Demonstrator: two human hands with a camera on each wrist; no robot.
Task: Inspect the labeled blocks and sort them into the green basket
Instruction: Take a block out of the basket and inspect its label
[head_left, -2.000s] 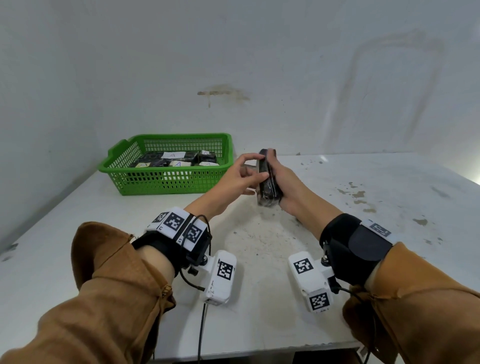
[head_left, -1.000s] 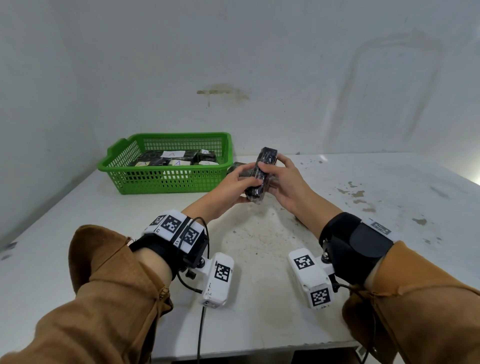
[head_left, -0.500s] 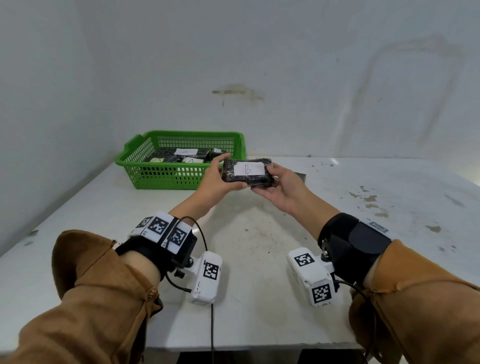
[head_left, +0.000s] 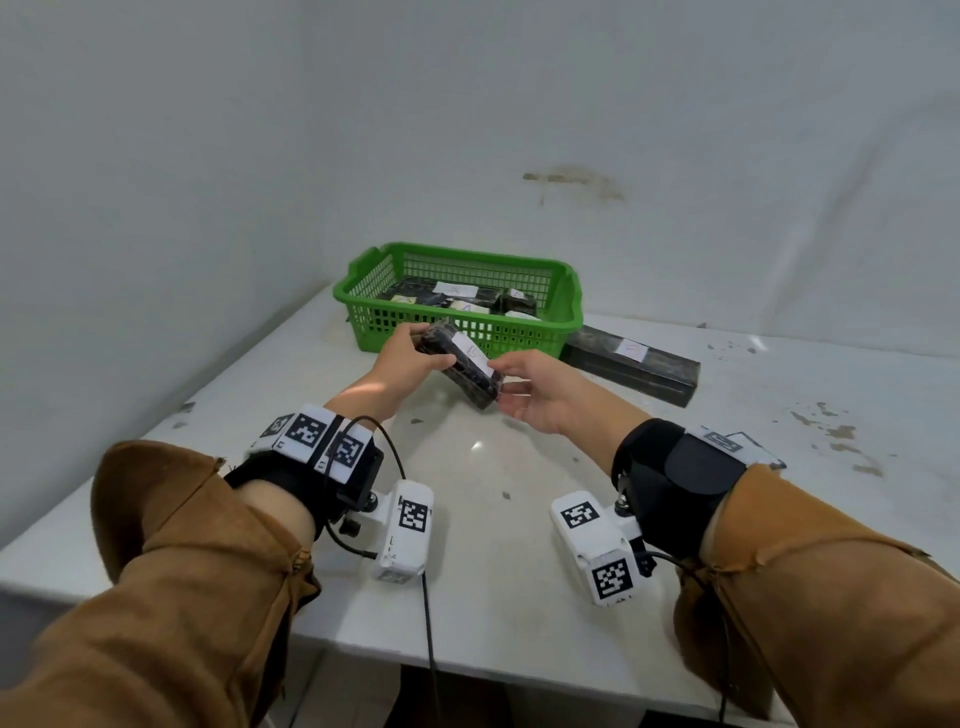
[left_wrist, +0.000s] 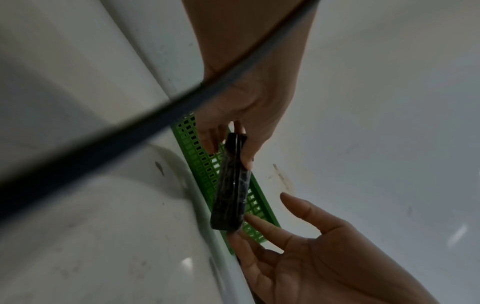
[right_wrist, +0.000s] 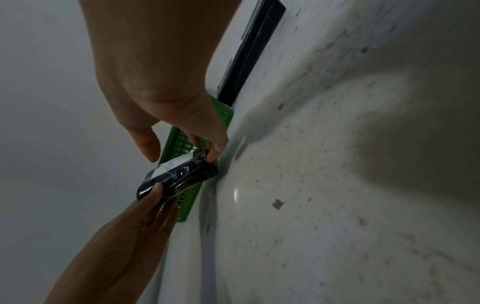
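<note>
The left hand (head_left: 410, 358) is gripping the left end of a black, film-wrapped block (head_left: 462, 371), thumb on the near side and fingers curled over the top, and is holding it in the air just in front of the green basket (head_left: 363, 296). The block is tilting down to the right, with its white label (head_left: 472, 356) facing up; the mark on it is too small to read. The right hand (head_left: 540, 395) is lying palm-up under the lower end, fingers loosely spread. In the right wrist view its fingertips (right_wrist: 215, 153) are touching the crinkled film at that end, while the left wrist view shows the fingers straight, so the weight is probably resting on the left hand alone.

Several labelled blocks (head_left: 467, 304) are already lying inside the basket. A longer labelled block (head_left: 631, 364) is lying on the table (head_left: 493, 519) just right of the basket, seemingly touching its corner.

Risks, as judged from this arrangement:
- The film looks glossy and slick, and the grip is sitting at one end, so the low end may swing down and slide out of the fingers.
- The block is hanging below the rim, so moving it straight ahead may knock the near wall and push the light basket back.
- The basket floor is crowded, so a dropped block may land label-down or tilted on the others.
</note>
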